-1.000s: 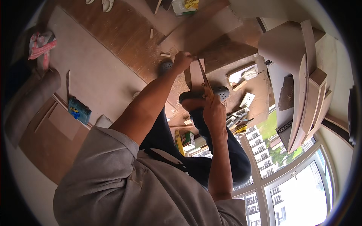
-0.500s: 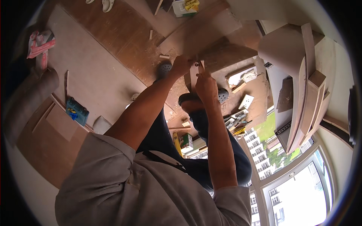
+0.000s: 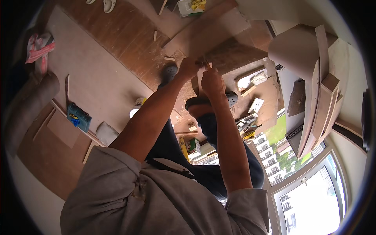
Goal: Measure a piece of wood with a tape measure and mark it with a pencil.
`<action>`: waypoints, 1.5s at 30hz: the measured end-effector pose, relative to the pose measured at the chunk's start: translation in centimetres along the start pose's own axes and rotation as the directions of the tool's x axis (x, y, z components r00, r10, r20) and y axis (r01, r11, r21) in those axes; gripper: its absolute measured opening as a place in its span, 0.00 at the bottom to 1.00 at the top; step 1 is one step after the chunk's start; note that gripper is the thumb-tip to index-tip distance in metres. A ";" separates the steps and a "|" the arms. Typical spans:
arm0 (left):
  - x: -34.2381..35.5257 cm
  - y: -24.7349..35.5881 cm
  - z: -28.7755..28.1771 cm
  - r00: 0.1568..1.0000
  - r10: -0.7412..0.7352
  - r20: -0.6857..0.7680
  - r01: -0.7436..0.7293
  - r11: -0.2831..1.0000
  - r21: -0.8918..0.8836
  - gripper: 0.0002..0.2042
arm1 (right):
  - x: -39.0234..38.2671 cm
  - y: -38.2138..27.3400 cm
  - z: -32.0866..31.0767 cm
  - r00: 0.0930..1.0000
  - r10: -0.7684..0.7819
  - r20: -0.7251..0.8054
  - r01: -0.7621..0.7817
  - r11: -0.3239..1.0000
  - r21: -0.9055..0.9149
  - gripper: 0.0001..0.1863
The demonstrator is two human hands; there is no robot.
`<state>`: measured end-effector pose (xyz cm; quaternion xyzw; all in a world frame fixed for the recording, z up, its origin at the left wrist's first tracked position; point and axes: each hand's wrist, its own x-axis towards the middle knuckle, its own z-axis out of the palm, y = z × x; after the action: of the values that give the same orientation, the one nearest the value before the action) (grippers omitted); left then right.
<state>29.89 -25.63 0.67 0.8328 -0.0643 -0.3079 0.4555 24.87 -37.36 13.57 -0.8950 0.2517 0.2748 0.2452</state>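
In front of me, between my feet, a pale flat strip of board (image 3: 200, 79) points away from me. My left hand (image 3: 189, 68) is closed at the far end of this strip, its fingertips hidden. Close beside it, my right hand (image 3: 213, 81) is wrapped round a slim dark tool (image 3: 206, 62) whose end reaches toward the left fingers. The tool's kind is too small and blurred to tell. My dark clog (image 3: 232, 98) is beside the right wrist, with the other dark clog (image 3: 170, 73) left of the left hand.
A brown panel (image 3: 235, 56) lies beyond my hands. To the right are a white socket strip (image 3: 256, 105), a tool tray (image 3: 246, 122) and stacked boards (image 3: 329, 88) by the window. On the left are a teal case (image 3: 79, 117), a white bucket (image 3: 137, 106) and a large sheet (image 3: 94, 58).
Both hands stay together at the strip's far end. My right hand has shifted slightly up and left, and its tool now sits nearer the left fingers. More of the white bucket shows.
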 end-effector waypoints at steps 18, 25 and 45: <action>-0.4 -1.1 -0.4 0.998 -0.052 0.032 0.053 0.998 -0.022 0.15 | -3.2 -0.5 -2.2 0.995 -0.079 0.057 0.075 0.996 0.057 0.16; -1.2 -2.6 -1.3 0.993 -0.019 -0.116 0.017 1.000 -0.017 0.17 | -13.7 -1.0 -6.2 0.980 0.101 0.174 -0.112 0.992 0.053 0.16; -0.4 -0.8 -2.0 0.992 -0.078 0.102 0.076 0.997 0.019 0.13 | -15.1 0.0 -7.3 0.992 -0.042 0.123 0.037 0.998 0.046 0.12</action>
<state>30.53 -23.53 0.99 0.8211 -0.0577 -0.3671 0.4332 16.67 -36.75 28.17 -0.8755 0.2243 0.3193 0.2852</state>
